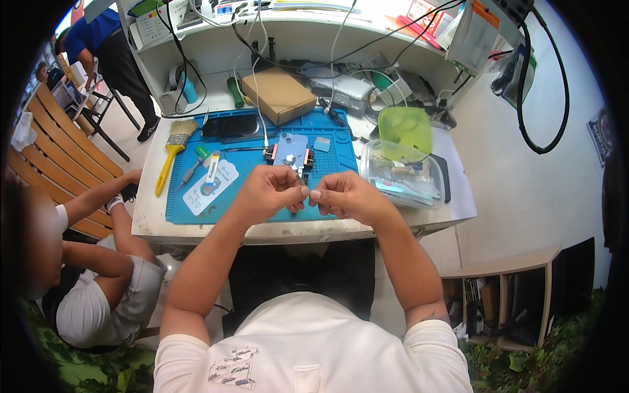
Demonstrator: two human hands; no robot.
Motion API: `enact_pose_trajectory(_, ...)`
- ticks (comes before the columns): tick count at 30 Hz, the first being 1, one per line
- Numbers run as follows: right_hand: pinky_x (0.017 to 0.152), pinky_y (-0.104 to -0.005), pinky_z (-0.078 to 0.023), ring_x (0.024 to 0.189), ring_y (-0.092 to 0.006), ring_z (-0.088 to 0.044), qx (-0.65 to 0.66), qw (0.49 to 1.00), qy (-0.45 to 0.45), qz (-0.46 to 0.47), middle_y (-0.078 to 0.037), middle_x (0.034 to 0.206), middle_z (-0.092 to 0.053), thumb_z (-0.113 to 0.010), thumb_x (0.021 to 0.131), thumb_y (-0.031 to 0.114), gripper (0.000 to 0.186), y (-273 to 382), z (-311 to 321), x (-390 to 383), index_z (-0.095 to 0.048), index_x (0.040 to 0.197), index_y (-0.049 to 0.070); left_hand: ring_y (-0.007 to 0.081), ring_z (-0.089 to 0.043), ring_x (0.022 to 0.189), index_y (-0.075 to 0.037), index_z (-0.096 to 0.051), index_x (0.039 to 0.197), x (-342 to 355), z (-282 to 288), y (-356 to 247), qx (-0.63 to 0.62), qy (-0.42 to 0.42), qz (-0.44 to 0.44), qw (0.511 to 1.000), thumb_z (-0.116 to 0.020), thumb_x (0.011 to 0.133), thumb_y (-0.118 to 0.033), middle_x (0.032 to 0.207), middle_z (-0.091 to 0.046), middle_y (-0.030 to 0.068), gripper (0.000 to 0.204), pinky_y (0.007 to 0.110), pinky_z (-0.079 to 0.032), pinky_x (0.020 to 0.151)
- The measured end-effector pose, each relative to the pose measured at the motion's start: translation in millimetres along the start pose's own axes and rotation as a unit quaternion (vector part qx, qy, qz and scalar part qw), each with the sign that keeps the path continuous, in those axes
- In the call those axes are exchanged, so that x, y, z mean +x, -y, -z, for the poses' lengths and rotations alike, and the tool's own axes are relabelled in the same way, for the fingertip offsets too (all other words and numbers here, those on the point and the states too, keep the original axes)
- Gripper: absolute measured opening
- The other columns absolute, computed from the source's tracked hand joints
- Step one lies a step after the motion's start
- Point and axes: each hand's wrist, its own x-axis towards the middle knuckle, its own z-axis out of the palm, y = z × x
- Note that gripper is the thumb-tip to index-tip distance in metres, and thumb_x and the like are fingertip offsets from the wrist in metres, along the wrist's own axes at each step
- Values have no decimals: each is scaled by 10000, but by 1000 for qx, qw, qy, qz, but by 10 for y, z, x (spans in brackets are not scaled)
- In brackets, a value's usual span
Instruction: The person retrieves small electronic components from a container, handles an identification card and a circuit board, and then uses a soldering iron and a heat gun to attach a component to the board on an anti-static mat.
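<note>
My left hand and my right hand are closed in pinches, their fingertips close together over the front of the blue mat; something small and thin between them is too small to make out. Just behind them a light-blue phone with a shiny piece on it lies in a red-and-black holder. A small grey square is right of it. Left are a white card, a small screwdriver and a yellow-handled brush.
A cardboard box, a dark phone, a green lid and a clear container crowd the bench. Cables hang from the shelf. A seated person is close at left; another person stands behind. A wooden cabinet stands right.
</note>
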Motion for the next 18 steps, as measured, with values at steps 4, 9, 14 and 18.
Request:
enact_pose_trajectory(4, 618, -220, -438, 743, -61, -601, -20, 997, 7, 74, -26, 845, -704, -806, 963, 271, 283, -2, -47, -60, -744, 1001, -3, 126, -731, 752, 26, -698, 915, -25, -46, -22, 24, -18, 0, 1000, -776, 951, -66, 821, -733, 62, 126, 269, -609, 665)
enact_pose_trajectory(9, 648, -260, -463, 740, -75, -587, -78, 994, -25, 68, -23, 837, -705, -761, 992, 174, 205, -86, -67, -27, -738, 1018, -28, 100, -713, 753, 31, -698, 920, -40, -55, 6, 61, -17, -37, 997, -759, 959, -46, 812, -724, 47, 105, 257, -596, 681)
enact_pose_trajectory(14, 616, -293, -456, 690, -90, -562, -124, 987, -63, 75, -35, 769, -690, -743, 989, 144, 178, -31, -116, -86, -748, 1007, -34, 99, -713, 746, 27, -699, 921, -53, -156, 31, 42, -40, -32, 998, -755, 962, -46, 811, -725, 44, 101, 253, -591, 671)
enact_pose_trajectory(18, 592, -327, -448, 637, -126, -544, -244, 962, -90, 79, -88, 707, -658, -734, 971, 124, 169, 110, -163, -147, -752, 1005, -40, 100, -714, 739, 23, -701, 910, -44, -144, 95, 109, -53, -51, 991, -759, 963, -53, 806, -727, 45, 110, 250, -590, 663)
